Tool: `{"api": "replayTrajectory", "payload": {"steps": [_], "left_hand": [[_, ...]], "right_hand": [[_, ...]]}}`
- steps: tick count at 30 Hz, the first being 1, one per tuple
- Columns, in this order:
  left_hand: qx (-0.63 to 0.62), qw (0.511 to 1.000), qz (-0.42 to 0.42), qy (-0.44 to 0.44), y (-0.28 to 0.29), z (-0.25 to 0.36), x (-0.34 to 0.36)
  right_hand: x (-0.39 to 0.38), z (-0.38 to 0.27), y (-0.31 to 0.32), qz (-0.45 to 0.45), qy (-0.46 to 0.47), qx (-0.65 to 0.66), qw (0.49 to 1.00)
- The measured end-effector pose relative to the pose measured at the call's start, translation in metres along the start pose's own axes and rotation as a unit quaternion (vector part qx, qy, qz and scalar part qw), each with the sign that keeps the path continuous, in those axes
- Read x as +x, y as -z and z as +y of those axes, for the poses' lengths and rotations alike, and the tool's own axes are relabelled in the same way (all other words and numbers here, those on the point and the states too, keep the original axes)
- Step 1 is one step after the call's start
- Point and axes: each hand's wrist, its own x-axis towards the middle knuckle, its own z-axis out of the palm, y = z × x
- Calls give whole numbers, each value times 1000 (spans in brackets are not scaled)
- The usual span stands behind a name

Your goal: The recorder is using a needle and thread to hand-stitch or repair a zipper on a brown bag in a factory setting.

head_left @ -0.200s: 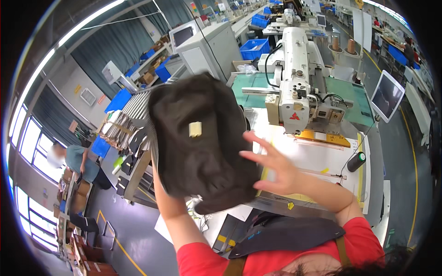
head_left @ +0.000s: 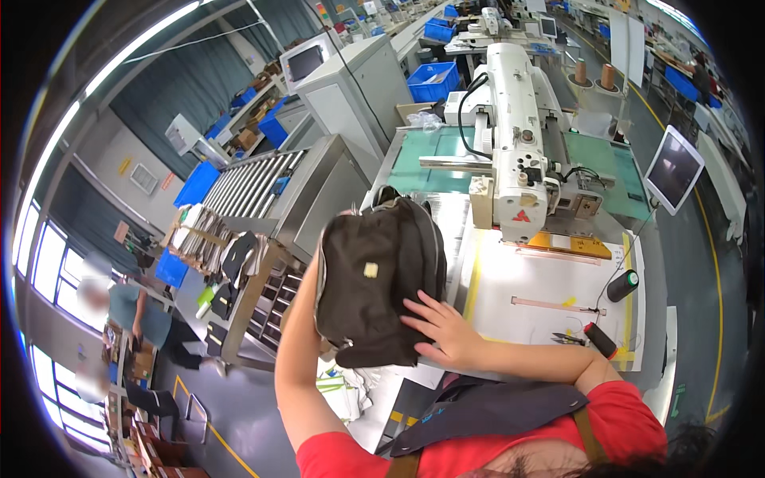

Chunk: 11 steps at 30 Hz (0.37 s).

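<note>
A black backpack (head_left: 374, 279) with a small pale patch on its front is held up before me, left of the sewing machine. My left forearm (head_left: 296, 358) runs up along the bag's left side. The left hand grips the bag near its upper left edge, with most of its fingers hidden behind the fabric. My right hand (head_left: 450, 333) lies against the lower right of the bag, fingers spread, pressing its side without wrapping round it. Zippered edges and a top loop show along the bag's upper right.
A white industrial sewing machine (head_left: 514, 143) stands behind the worktable (head_left: 510, 334). Black thread cones (head_left: 623, 285) and snips (head_left: 568, 338) lie on the right. A monitor (head_left: 674, 170) rises beyond. Left are a roller conveyor (head_left: 247, 187), stacked fabric pieces (head_left: 203, 243) and another person (head_left: 143, 315).
The backpack has come down and farther from me, looking smaller now. My right hand has moved down and left onto its side. The thread cone and snips on the table are uncovered.
</note>
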Motion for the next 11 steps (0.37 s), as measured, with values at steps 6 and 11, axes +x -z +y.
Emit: {"api": "replayTrajectory", "payload": {"steps": [6, 11], "left_hand": [[-34, 993, -102, 44, 65, -23, 7], [86, 972, 76, 203, 151, -111, 11]], "right_hand": [[-3, 42, 7, 273, -247, 260, 892], [40, 130, -18, 183, -602, 425, 651]]}}
